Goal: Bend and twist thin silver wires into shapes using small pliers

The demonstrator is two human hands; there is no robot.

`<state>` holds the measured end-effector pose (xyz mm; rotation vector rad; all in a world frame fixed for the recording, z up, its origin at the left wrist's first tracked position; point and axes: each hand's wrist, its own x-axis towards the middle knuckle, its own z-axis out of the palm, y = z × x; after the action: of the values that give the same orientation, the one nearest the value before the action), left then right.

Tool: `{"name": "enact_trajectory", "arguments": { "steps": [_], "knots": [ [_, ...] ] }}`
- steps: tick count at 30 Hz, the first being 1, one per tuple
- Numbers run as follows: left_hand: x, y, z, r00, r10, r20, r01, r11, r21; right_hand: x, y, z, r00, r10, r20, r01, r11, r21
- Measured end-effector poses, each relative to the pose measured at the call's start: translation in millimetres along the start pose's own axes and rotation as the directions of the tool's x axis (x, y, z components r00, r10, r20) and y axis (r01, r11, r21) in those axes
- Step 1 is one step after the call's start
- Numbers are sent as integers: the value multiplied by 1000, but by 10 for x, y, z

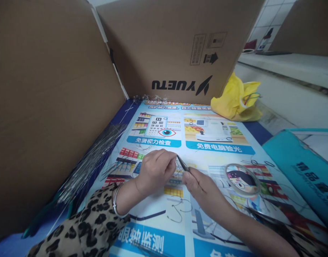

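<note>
Near the centre, my left hand (pixel 156 170) is closed in a pinch, and what its fingers hold is too small to make out. My right hand (pixel 200 187) is wrapped round dark pointed pliers (pixel 182 163), whose tip reaches up to the left fingertips. Beneath both hands lies a printed poster (pixel 181 157). A curved piece of thin wire (pixel 177 210) rests on it below the hands. To the right is a roll of clear tape (pixel 242 179). A bundle of thin metal wires (pixel 92 160) lies at the left.
Cardboard walls (pixel 164 46) stand at the back and left. A yellow bag (pixel 235 98) sits at the back right. A teal box (pixel 303 171) lies at the right edge. Small wire pieces (pixel 150 99) lie along the back wall.
</note>
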<state>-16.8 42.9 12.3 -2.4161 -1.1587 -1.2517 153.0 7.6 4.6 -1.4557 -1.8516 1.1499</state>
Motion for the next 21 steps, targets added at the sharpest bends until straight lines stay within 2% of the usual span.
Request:
{"name": "enact_trajectory", "arguments": {
  "steps": [5, 11, 16, 21],
  "knots": [
    [-5, -3, 13, 1000, -7, -4, 7, 1000, -30, -9, -8, 26, 998, 59, 33, -63, 989, 133],
    [-19, -13, 31, 999, 9, -39, -9, 1000, 2, -26, -16, 2, 994, 70, 83, -86, 974, 212],
    [-17, 0, 26, 999, -11, -36, 9, 999, -35, -39, -60, -16, 986, 88, 141, -130, 936, 327],
    [-20, 11, 19, 999, -26, -33, 24, 998, -53, -41, -92, -16, 986, 83, 144, -126, 939, 319]
  ]
}}
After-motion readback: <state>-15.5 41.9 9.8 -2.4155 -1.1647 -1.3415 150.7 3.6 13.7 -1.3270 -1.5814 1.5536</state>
